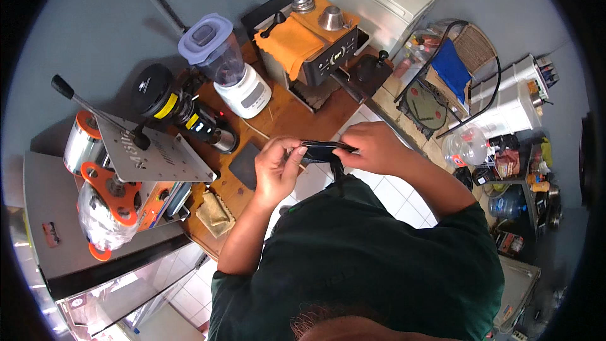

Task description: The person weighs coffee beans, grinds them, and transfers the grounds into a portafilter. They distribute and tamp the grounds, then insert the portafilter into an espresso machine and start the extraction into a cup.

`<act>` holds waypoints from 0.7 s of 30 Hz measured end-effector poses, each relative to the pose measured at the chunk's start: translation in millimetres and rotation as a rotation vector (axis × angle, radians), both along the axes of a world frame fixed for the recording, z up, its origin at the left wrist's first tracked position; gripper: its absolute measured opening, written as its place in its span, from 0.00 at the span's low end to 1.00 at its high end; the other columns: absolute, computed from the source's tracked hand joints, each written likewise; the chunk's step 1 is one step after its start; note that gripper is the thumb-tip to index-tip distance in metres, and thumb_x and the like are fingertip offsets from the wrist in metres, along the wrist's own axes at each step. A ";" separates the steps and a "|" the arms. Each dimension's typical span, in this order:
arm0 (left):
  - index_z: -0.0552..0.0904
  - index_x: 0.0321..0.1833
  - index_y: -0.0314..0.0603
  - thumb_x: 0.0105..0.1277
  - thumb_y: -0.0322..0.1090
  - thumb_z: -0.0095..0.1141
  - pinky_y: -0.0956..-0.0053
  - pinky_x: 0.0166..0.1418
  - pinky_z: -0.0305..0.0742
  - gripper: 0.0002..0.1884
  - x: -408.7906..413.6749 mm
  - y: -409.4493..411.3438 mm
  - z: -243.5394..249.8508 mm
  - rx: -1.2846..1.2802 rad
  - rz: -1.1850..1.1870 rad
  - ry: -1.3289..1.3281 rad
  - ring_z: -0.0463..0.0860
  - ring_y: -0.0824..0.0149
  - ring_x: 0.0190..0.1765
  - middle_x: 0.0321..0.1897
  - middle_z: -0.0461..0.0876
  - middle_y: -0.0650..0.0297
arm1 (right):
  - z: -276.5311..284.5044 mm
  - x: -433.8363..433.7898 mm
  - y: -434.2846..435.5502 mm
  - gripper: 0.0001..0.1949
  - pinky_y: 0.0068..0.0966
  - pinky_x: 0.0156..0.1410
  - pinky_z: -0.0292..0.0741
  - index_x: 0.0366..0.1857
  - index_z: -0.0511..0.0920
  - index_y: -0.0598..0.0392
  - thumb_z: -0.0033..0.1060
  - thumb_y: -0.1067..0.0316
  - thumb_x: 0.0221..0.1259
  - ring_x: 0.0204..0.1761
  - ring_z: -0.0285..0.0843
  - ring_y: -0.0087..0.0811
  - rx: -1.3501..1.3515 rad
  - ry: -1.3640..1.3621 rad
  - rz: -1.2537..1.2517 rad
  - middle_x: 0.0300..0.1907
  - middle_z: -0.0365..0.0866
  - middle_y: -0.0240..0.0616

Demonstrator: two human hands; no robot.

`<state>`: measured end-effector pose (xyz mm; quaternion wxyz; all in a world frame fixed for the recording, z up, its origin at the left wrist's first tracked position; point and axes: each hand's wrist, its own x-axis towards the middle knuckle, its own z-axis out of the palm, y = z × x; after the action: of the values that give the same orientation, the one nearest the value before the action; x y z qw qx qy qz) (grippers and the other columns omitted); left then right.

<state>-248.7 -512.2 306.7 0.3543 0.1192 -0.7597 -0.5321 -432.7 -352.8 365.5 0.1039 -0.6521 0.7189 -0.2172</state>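
Observation:
In front of my chest, a dark, flat item [322, 151], possibly a pouch or a folded strap, is stretched between both hands. My left hand [278, 168] pinches its left end between thumb and fingers. The right end is gripped by my right hand [374, 148], with the fingers curled around it. A dark strap [337, 170] hangs below it towards the dark green shirt [369, 246]. What the item is exactly cannot be told. Beyond my left hand, a dark mat [246, 166] and a folded tan cloth [215, 214] lie on the wooden counter [293, 113].
On the counter stand a blender [241, 90], a coffee grinder [189, 113] and an espresso machine [326, 64] with orange cloths [293, 42] on top. A lever-operated sealing machine [151, 151] is at the left. At the right are a chair [476, 47] and a cluttered shelf [521, 194].

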 end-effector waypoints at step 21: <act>0.83 0.52 0.33 0.70 0.27 0.59 0.54 0.72 0.70 0.10 -198.0 -26.3 0.2 -0.576 0.566 -0.286 0.76 0.44 0.69 0.62 0.80 0.48 | 13.2 -599.2 -85.4 0.22 0.41 0.49 0.78 0.43 0.79 0.54 0.52 0.42 0.75 0.40 0.85 0.45 -0.812 0.194 -0.877 0.37 0.87 0.46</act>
<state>-446.7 -538.6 306.9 0.3964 0.2916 -0.8560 -0.1582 -1031.9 -438.2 378.6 -0.3186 -0.2992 0.7865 -0.4363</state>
